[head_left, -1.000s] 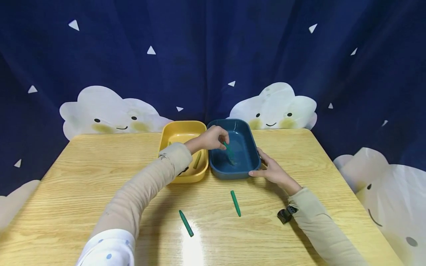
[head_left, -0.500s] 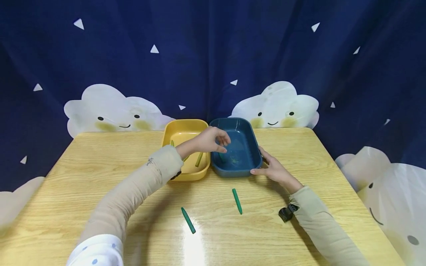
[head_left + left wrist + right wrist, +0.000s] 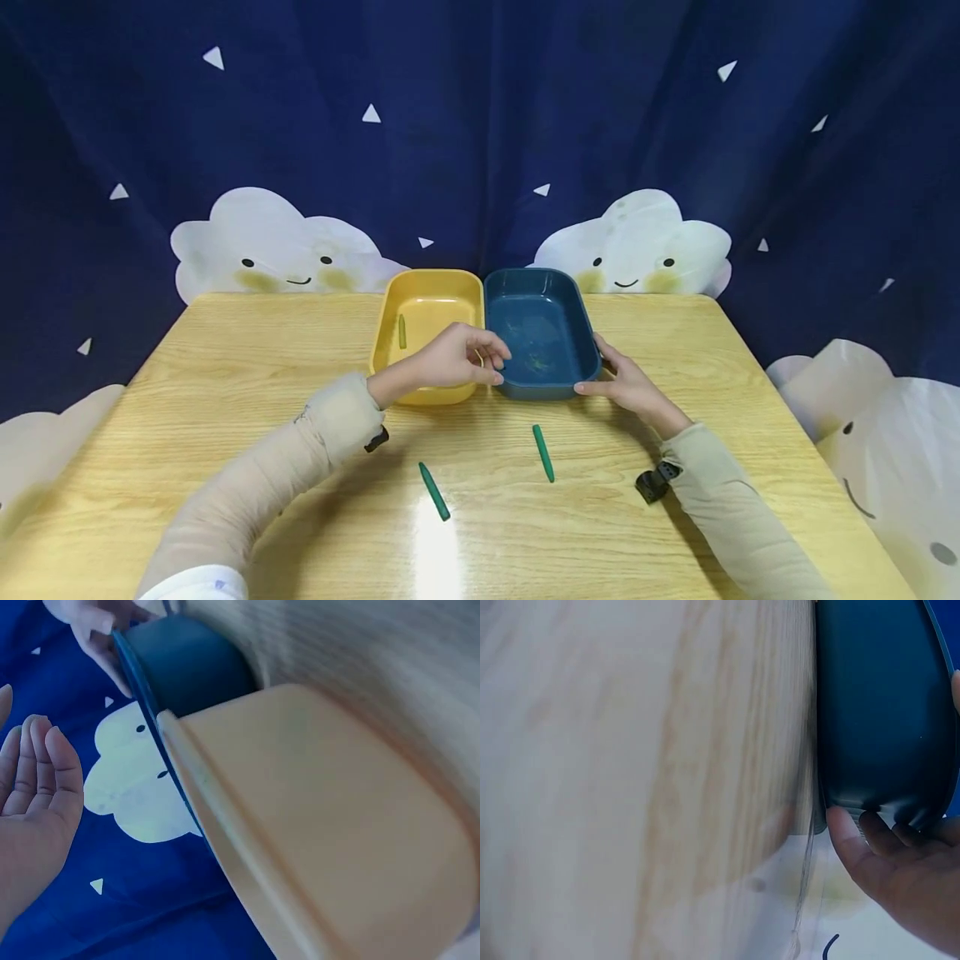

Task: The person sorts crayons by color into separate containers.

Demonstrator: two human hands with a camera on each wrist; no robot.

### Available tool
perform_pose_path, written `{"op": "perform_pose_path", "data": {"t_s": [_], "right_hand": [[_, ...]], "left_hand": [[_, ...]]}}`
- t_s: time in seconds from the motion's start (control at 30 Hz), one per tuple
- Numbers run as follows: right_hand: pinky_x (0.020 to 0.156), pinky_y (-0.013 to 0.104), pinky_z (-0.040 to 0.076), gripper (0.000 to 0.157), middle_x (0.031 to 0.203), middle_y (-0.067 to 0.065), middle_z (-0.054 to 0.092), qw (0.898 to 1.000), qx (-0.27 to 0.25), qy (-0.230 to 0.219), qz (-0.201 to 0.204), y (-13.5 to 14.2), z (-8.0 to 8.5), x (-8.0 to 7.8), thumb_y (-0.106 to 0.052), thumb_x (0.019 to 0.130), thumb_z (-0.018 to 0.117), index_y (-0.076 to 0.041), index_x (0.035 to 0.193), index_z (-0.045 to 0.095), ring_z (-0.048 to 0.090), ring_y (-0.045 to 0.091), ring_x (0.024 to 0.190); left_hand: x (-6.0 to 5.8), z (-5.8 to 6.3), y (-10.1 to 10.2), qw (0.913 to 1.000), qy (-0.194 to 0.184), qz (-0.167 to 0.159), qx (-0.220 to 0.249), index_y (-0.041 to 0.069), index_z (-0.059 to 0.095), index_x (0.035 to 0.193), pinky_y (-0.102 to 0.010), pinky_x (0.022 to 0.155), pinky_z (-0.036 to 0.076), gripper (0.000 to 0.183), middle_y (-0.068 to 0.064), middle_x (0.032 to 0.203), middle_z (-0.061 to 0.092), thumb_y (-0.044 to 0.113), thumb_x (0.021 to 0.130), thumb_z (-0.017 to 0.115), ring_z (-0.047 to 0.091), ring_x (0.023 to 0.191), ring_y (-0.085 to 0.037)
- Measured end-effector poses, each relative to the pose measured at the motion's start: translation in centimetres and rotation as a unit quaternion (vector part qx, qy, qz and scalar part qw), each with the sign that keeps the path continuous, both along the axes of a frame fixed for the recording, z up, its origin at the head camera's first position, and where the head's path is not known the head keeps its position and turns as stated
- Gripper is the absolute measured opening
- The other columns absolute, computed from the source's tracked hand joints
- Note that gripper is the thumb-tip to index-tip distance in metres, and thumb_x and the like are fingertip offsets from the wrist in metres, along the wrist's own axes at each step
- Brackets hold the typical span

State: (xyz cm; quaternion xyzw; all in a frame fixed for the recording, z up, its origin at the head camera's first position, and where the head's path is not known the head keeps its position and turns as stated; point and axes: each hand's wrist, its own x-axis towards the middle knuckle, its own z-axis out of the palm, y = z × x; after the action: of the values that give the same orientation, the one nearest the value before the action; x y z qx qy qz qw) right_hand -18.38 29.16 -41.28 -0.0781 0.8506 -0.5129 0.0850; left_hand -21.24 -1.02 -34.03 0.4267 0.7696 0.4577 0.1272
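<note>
My left hand [image 3: 459, 358] hovers over the front right part of the yellow tray [image 3: 381, 333], fingertips near the blue tray's left rim. Its fingers are loosely bent and hold nothing; the left wrist view also shows an empty palm [image 3: 37, 802]. At the front right corner of the blue tray [image 3: 542, 333], my right hand [image 3: 628, 385] touches the outer wall, thumb in front and fingers along the side. In the right wrist view its extended fingers rest against the blue wall [image 3: 885, 712]. One yellow-green crayon [image 3: 402, 332] shows in the yellow tray.
Two green crayons lie apart on the wooden table: one front left [image 3: 434, 492], one nearer the blue tray [image 3: 543, 453]. Both trays stand side by side near the far table edge [image 3: 315, 294]. A dark blue curtain [image 3: 420, 125] with clouds hangs behind.
My left hand has released a green crayon inside the blue tray and drawn back toward the front left. The right hand stays at the blue tray's corner. The head view has shifted slightly.
</note>
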Motion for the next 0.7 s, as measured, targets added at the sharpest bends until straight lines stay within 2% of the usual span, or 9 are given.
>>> {"op": "perform_pose_path", "data": {"t_s": [0.17,0.2,0.33,0.57,0.7], "right_hand": [[0.105,0.053,0.016,0.097,0.150,0.017,0.006,1.000,-0.002,-0.004,0.003,0.1,0.1,0.0,-0.018,0.079,0.072,-0.009,0.147,0.004,0.015,0.039,0.133],[0.105,0.053,0.016,0.097,0.150,0.017,0.006,1.000,-0.001,-0.004,0.002,0.1,0.1,0.0,-0.019,0.079,0.072,-0.009,0.147,0.004,0.015,0.038,0.133],[0.104,0.054,0.018,0.097,0.150,0.019,0.006,1.000,0.006,-0.004,0.001,0.1,0.2,0.0,-0.019,0.079,0.072,-0.008,0.147,0.003,0.015,0.040,0.133],[0.104,0.054,0.017,0.097,0.150,0.019,0.008,1.000,0.005,-0.006,-0.001,-0.1,0.3,0.1,-0.019,0.078,0.072,-0.009,0.147,0.004,0.017,0.040,0.132],[0.104,0.055,0.018,0.097,0.149,0.021,0.009,1.000,0.007,-0.005,-0.001,-0.1,0.2,0.1,-0.017,0.079,0.072,-0.008,0.147,0.004,0.017,0.041,0.132]], "left_hand": [[0.9,-0.7,-1.2,0.9997,-0.023,-0.006,0.000,-0.001,0.067,0.097,-0.034,0.066,0.050,0.021,-0.008,0.081,0.065,0.003,0.076,0.072,0.058,0.072,-0.012],[0.8,-1.3,-1.5,0.9996,-0.024,-0.011,0.000,0.000,0.068,0.097,-0.033,0.065,0.049,0.022,-0.007,0.081,0.065,0.005,0.076,0.072,0.058,0.072,-0.010],[1.4,-2.2,-2.6,0.9985,-0.027,-0.047,-0.002,-0.001,0.067,0.099,-0.031,0.062,0.049,0.025,-0.013,0.084,0.064,0.006,0.076,0.073,0.058,0.072,-0.010],[2.4,-3.5,-4.7,0.9922,-0.041,-0.117,-0.013,-0.002,0.067,0.098,-0.031,0.057,0.050,0.025,-0.011,0.086,0.063,0.006,0.075,0.073,0.058,0.071,-0.010],[2.8,-4.4,-5.8,0.9894,-0.047,-0.134,-0.031,-0.004,0.066,0.102,-0.029,0.056,0.048,0.030,-0.017,0.088,0.063,0.007,0.075,0.074,0.057,0.072,-0.015]]}}
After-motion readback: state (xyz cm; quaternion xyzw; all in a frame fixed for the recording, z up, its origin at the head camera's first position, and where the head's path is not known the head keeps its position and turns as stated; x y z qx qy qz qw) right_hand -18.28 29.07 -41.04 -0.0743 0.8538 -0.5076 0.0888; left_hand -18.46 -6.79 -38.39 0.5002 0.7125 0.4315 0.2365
